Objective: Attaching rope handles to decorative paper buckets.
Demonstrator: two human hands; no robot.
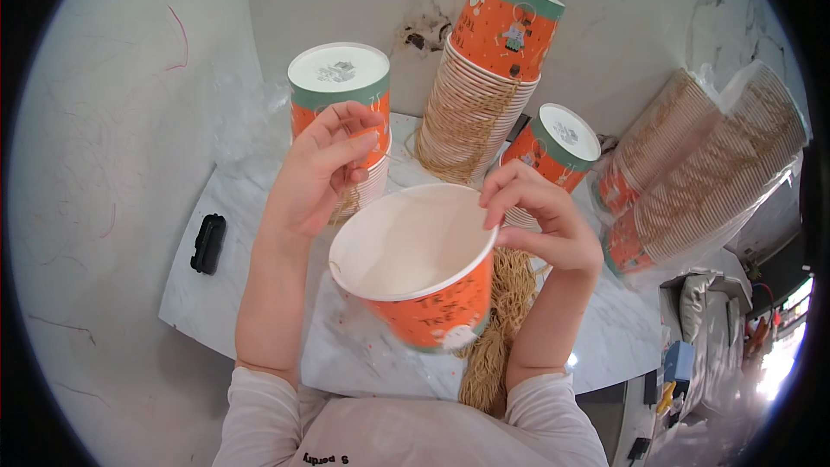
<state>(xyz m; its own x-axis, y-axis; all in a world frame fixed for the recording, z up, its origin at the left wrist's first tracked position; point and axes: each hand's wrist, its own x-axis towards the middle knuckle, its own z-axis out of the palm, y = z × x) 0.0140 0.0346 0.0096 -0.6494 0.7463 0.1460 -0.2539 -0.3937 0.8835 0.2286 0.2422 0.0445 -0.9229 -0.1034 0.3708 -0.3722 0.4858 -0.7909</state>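
Note:
An orange paper bucket [437,307] with a white rim and a green base band is tilted in front of me, its open mouth toward me. My right hand [545,216] grips its rim at the right, thumb outside near the edge. Raised above the rim to the left is my left hand [333,164], its thumb and fingertips pinched together. A thin, light strand-like thing shows at those fingertips, too fine to make out. A bundle of tan cord [497,329] lies beside the bucket and hangs over the table's near edge.
Behind my hands stand an upside-down bucket stack [339,69], a tall stack [480,112] and a shorter one [566,134], with cords hanging on them. Plastic-wrapped stacks [700,182] lean at right. A black case [207,244] lies on the marble table [259,207].

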